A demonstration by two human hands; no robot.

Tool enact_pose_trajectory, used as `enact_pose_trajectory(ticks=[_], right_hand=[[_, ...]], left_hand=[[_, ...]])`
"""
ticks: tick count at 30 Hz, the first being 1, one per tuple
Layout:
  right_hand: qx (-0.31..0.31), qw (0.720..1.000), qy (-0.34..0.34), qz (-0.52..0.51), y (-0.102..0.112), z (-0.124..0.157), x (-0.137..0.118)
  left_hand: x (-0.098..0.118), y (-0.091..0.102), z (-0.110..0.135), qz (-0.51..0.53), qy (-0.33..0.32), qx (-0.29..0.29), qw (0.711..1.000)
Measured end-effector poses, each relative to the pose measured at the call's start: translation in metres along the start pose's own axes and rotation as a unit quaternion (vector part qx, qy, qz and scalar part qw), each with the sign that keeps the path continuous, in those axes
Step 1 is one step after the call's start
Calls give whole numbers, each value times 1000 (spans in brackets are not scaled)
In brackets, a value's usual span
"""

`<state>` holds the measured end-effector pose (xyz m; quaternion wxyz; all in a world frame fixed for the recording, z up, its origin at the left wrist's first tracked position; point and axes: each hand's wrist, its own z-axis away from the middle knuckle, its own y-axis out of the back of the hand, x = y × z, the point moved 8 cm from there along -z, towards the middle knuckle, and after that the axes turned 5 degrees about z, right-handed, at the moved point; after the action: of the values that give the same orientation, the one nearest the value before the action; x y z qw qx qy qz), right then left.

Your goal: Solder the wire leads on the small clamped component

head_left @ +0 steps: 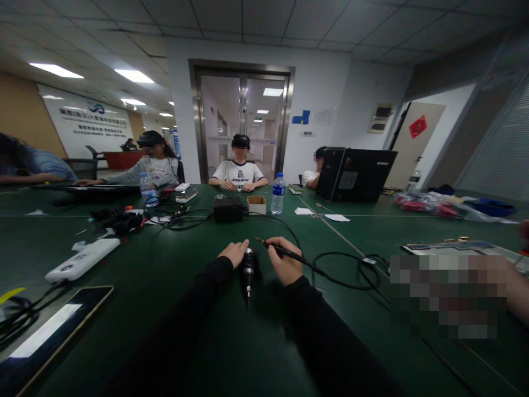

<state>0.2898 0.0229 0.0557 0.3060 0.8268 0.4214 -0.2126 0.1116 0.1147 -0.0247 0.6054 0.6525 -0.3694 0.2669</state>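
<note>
My right hand (285, 262) grips a slim black soldering iron (295, 255) like a pen, its pointed tip aimed left and its cord trailing off to the right. My left hand (234, 253) is closed at the far end of a black and silver tool (248, 270). Whether its fingers hold that tool or something small, I cannot make out. The tool lies between my hands on the green table (198, 331), its thin metal tip pointing towards me. Dark coiled cord or similar material lies against its right side.
Ahead stand a black box (228, 209), a small open carton (257, 205) and a water bottle (278, 194). A power strip (82, 259) and a phone (61, 331) lie left. Loose cable (347, 284) loops right. Co-workers sit around; one person's hand (518, 292) is at the right edge.
</note>
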Motion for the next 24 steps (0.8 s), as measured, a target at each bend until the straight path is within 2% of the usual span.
enact_pose_trajectory(ticks=[3,6,11,18,24], right_hand=[[-4,1000,-6,-4,-2,1,0],[-4,1000,-9,-11,-1,1,-2],[1,1000,-12,-20,2,1,-7],[-17,1000,3,-11,1,3,-16],[-22,1000,20,-2,-1,4,-20]], left_hand=[[-6,-7,-1,19,21,-2,1000],[-10,-12,-3,97,27,0,995],[-11,-12,-2,240,-22,13,970],[-14,-9,2,268,-58,41,961],[-15,-11,-1,273,-51,54,959]])
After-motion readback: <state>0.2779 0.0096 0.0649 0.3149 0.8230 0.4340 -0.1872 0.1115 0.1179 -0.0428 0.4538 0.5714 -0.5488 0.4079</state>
